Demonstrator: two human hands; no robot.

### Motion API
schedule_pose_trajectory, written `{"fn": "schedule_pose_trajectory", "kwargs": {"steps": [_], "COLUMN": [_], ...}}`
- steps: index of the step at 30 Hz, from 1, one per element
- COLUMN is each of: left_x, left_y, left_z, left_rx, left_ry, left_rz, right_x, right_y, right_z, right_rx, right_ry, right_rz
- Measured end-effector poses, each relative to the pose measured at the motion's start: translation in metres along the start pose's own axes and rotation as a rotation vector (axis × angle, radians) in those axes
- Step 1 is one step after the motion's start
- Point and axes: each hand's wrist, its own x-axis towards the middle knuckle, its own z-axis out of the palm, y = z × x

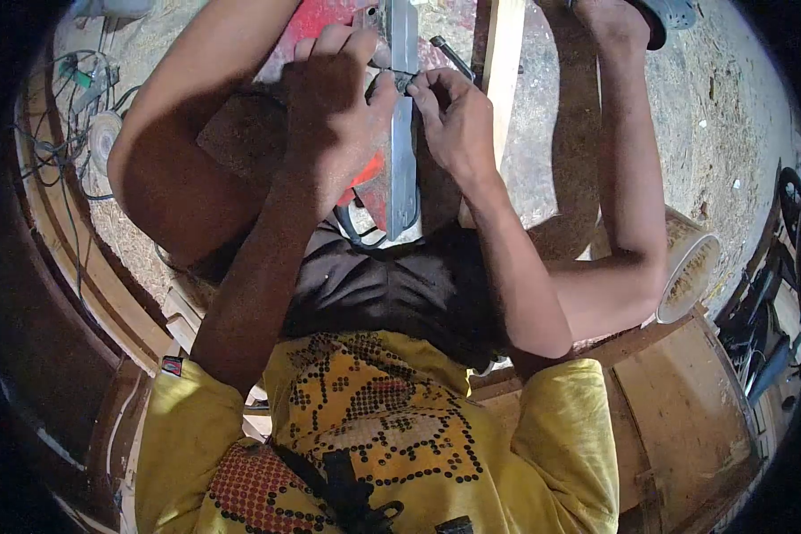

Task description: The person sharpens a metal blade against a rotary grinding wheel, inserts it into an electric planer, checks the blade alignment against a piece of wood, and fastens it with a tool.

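Observation:
A red power tool with a long grey metal sole [402, 178], which looks like an upturned electric planer, lies between my legs. Over the middle of the sole, my left hand [334, 102] is closed, its thumb and fingers at a gap in the metal. My right hand [458, 125] comes in from the other side, fingertips pinched at a small dark part [404, 82] in that gap. Both sets of fingertips nearly meet there. What exactly each hand grips is too small and covered to make out.
A pale wooden strip [504, 71] and a dark rod-like tool [452, 57] lie just beyond my right hand. Tangled cables [67, 116] spread at far left. Beside my right knee is a tipped bucket [691, 276], with wooden boards [685, 392] behind it. Sawdust covers the floor.

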Motion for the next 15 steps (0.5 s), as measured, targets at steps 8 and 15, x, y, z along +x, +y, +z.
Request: {"fn": "schedule_pose_trajectory", "kwargs": {"steps": [8,15], "left_x": [-0.014,-0.010], "left_y": [0.002,0.008], "left_z": [-0.011,-0.018], "left_rx": [-0.014,-0.048], "left_ry": [-0.057,-0.192], "left_rz": [0.077,0.007], "right_x": [-0.038,-0.028], "right_y": [0.018,0.021], "right_z": [-0.046,-0.054], "right_rx": [-0.345,-0.191], "right_ry": [0.385,0.099], "right_rz": [0.089,0.301]}}
